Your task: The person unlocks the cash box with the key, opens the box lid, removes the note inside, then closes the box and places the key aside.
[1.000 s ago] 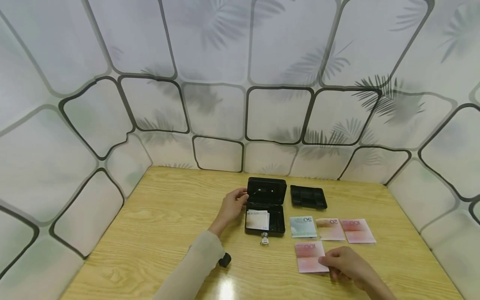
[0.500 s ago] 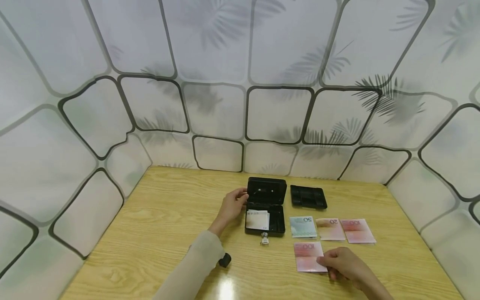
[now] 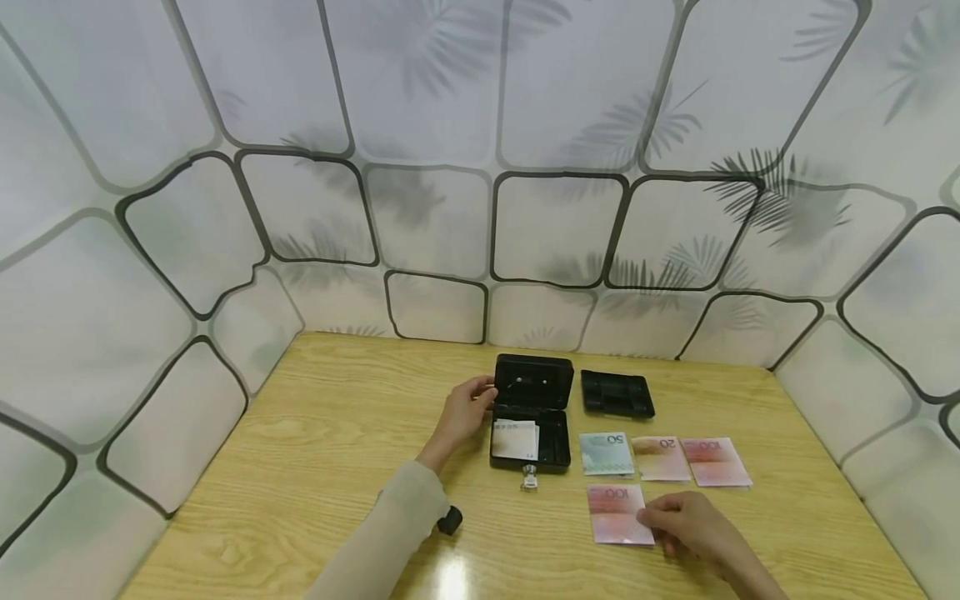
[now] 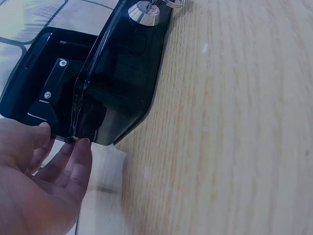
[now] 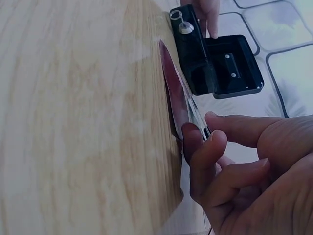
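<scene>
On the wooden tabletop (image 3: 337, 400), right hand (image 3: 693, 527) pinches "100" notes (image 3: 617, 518).

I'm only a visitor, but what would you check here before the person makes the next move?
1. Right grip has the near pink 100 note: ok, pinched at its edge.
2. Left grip touches the cash box: ok, fingertips at its side near the hinge.
3. Box lid up: ok.
4. Key in the lock: ok.
5. All notes in the box: not ok; a 50, a 20 and two pink 100s lie outside.
6. Number of layers under each note: cannot tell.
</scene>
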Tool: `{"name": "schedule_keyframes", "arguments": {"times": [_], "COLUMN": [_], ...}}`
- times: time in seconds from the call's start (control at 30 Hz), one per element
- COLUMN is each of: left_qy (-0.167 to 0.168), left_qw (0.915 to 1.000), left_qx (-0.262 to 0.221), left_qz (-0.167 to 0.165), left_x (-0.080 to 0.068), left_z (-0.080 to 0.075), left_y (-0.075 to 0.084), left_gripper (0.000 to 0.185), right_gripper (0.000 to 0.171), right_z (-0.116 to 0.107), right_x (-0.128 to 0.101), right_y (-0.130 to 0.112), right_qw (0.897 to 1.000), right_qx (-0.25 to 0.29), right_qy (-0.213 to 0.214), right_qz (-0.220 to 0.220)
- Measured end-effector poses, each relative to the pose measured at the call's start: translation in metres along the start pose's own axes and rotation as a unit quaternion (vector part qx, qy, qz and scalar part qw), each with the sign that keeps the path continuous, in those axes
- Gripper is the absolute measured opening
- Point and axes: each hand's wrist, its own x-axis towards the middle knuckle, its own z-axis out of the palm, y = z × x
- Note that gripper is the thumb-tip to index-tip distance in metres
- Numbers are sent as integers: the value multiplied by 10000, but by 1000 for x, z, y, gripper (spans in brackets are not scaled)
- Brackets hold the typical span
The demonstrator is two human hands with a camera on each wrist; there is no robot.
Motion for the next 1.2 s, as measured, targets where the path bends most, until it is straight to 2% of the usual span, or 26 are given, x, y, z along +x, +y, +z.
{"name": "schedule_keyframes", "arguments": {"times": [0.33,0.6,1.2], "left_qy": [-19,-11,-46], "left_qw": [10000,9999,9998], "left_qx": [55,71,45], "left_qz": [-41,-136,-162], "left_x": [0,-1,1], "left_z": [1,0,1], "left_y": [-2,-2,-2], "left_gripper": [30,30,31], "right_gripper": [27,32,43], "right_z": [-7,-14,-20], "right_x": [0,3,13], "right_y": [-8,-23,-62], "right_qw": [9987,9967,9985], "right_qx": [-150,96,-53], "right_qy": [456,753,539], "right_qz": [161,300,-32]}}
